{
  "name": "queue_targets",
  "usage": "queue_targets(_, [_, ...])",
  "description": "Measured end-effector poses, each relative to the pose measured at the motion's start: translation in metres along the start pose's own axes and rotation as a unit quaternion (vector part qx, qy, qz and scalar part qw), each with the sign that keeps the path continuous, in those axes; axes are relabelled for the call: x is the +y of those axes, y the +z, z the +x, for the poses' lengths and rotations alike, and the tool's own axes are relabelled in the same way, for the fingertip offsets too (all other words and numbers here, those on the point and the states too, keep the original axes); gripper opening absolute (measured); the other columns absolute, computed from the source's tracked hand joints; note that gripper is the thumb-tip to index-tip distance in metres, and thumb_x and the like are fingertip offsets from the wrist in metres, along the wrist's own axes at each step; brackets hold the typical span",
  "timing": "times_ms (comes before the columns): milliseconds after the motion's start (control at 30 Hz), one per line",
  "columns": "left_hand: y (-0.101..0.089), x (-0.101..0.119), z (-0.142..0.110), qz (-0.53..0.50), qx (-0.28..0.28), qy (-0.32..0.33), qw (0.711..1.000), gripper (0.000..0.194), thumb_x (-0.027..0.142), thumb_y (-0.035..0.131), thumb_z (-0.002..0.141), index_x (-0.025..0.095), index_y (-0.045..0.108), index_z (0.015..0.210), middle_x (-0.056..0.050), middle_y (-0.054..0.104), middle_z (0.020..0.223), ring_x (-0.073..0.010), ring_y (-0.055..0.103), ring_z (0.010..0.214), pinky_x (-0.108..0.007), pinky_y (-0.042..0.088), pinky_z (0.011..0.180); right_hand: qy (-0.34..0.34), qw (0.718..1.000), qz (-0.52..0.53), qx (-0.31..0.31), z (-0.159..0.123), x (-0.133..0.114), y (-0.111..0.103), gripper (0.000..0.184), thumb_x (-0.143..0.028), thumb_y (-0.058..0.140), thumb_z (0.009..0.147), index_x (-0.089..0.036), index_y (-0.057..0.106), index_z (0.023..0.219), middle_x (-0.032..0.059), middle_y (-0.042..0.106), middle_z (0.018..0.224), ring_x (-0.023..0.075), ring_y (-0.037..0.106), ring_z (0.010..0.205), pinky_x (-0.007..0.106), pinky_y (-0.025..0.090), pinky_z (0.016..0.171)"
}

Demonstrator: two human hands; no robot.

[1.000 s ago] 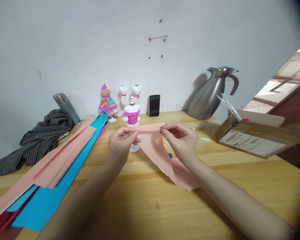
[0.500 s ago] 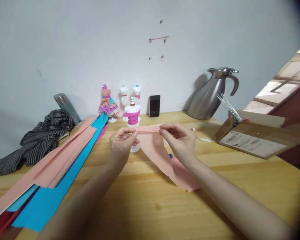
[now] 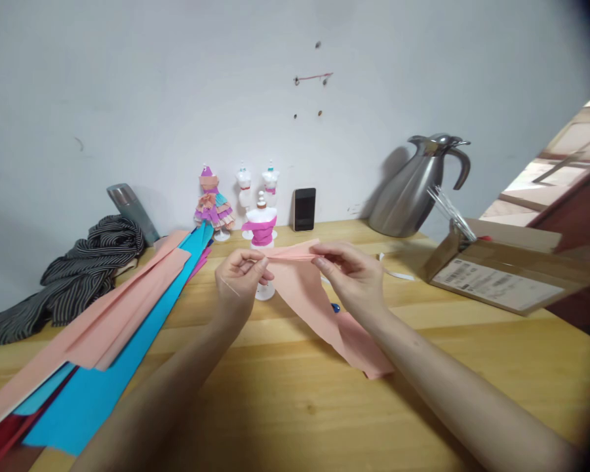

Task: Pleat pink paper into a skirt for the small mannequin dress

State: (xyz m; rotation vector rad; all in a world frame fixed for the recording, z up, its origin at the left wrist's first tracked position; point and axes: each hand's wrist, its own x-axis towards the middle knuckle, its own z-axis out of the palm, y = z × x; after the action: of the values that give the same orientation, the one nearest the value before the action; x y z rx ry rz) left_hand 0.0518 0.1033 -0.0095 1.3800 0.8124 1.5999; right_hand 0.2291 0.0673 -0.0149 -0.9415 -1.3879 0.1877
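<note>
Pink strip [image 3: 299, 288] held in front and to the right of the magenta-banded dress form [image 3: 262, 232].
Left hand [image 3: 240, 278] and right hand [image 3: 356, 276]: fingers clamped on the strip's top edge. Phone [image 3: 305, 210]: behind the form, to its right. Steel jug [image 3: 408, 187]: farther right of the form.

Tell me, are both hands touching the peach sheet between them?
Touching: the head view shows the left hand and right hand pinching the peach sheet near its top edge.
</note>
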Motion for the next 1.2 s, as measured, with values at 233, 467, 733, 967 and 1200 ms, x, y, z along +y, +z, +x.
queue_targets(233, [0.000,0.000,0.001,-0.007,-0.003,0.006,1.000,0.013,0.022,0.071,0.068,0.014,0.061,0.070,0.001,0.064,0.047,-0.0118,0.061,0.043,-0.020,0.047,0.043,-0.008,1.000,-0.003,-0.002,0.001,0.003,-0.002,0.007,-0.017,0.065,0.081,-0.021,0.069,0.080,0.0024,0.071,0.081,0.0166,0.065,0.076,0.031,0.052,0.069])
queue_targets(467, [-0.002,-0.003,0.001,0.008,-0.014,0.024,1.000,0.011,0.021,0.071,0.070,0.014,0.061,0.072,0.001,0.065,0.050,-0.0118,0.063,0.045,-0.020,0.049,0.045,0.026,1.000,0.002,-0.014,-0.001,0.012,-0.001,0.004,-0.023,0.063,0.084,-0.021,0.067,0.083,0.0025,0.069,0.079,0.0172,0.065,0.073,0.033,0.051,0.069])
queue_targets(733, [-0.002,-0.002,0.000,0.023,-0.015,0.039,0.999,0.008,0.019,0.069,0.072,0.015,0.062,0.073,0.002,0.065,0.051,-0.0116,0.064,0.048,-0.020,0.050,0.047,0.030,0.999,-0.011,-0.019,-0.001,0.014,-0.002,0.005,-0.023,0.062,0.084,-0.021,0.065,0.082,0.0022,0.067,0.080,0.0165,0.064,0.074,0.032,0.049,0.069])
queue_targets(967, [-0.002,-0.001,0.000,0.022,-0.013,0.022,0.999,0.010,0.020,0.070,0.071,0.015,0.062,0.072,0.001,0.065,0.049,-0.0118,0.062,0.045,-0.021,0.050,0.046,0.019,1.000,-0.006,-0.014,0.000,0.007,-0.002,0.006,-0.018,0.062,0.082,-0.020,0.065,0.077,0.0017,0.066,0.077,0.0155,0.060,0.072,0.030,0.047,0.067])
queue_targets(1200, [0.000,-0.001,0.000,0.011,-0.014,0.016,1.000,0.011,0.020,0.070,0.070,0.015,0.061,0.072,0.001,0.065,0.048,-0.0116,0.062,0.045,-0.020,0.049,0.045,0.047,0.999,0.016,0.002,-0.001,0.003,-0.001,0.006,-0.017,0.064,0.078,-0.020,0.066,0.073,0.0012,0.066,0.072,0.0149,0.060,0.068,0.030,0.048,0.064])
